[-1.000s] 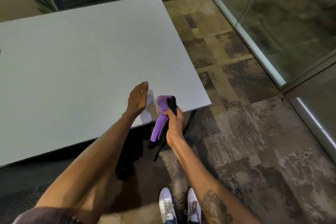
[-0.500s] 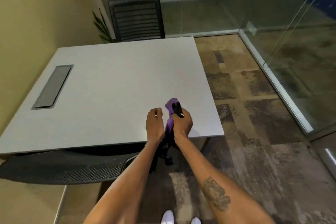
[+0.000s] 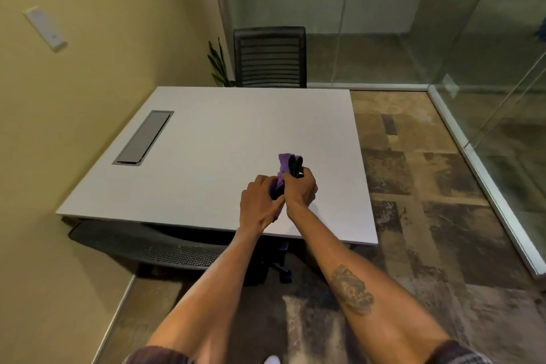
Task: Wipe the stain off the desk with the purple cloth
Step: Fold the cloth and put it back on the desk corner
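Note:
The purple cloth (image 3: pixel 285 163), bunched up with a black item against it, sticks up between both hands above the near right part of the white desk (image 3: pixel 212 154). My right hand (image 3: pixel 299 190) is closed around the cloth from the right. My left hand (image 3: pixel 259 204) grips its lower part from the left. The two hands touch each other. I cannot make out any stain on the desk top.
A grey cable hatch (image 3: pixel 143 137) is set into the desk's left side. One black chair (image 3: pixel 269 57) stands behind the desk, another chair (image 3: pixel 153 245) is tucked under the near edge. A yellow wall runs along the left, glass partitions (image 3: pixel 472 68) on the right.
The view has tilted up, showing the whole desk and far chair. My left hand went from open beside the cloth to gripping it. Both hands moved forward over the desk.

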